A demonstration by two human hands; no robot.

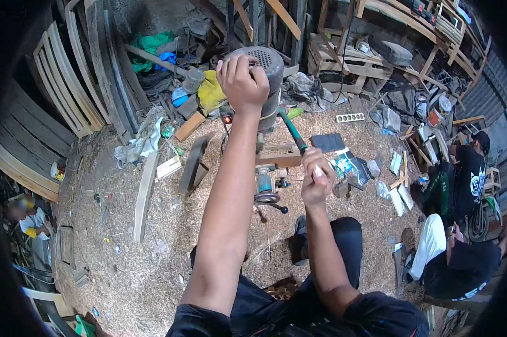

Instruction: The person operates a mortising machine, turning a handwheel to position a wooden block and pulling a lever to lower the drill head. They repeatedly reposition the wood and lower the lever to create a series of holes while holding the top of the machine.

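Observation:
In the head view, a floor-standing machine with a grey cylindrical motor housing [272, 67] and a perforated top stands before me. My left hand [243, 81] lies on this housing, its fingers curled over the top rim. A green lever [291, 128] slants from the machine's right side down toward me. My right hand [318, 177] is closed around its dark grip end. Below the motor, a wooden beam [280, 161] lies across the machine bed. A handwheel [266, 198] and a black-knobbed crank sit lower on the stand. The tool tip is hidden.
Sawdust covers the floor [141, 269]. Curved boards [68, 84] lean at the left wall; a loose plank [146, 196] lies nearer. A power strip [349, 118] lies to the right. Two people [467, 269] sit at the right, and another person [35, 220] is far left.

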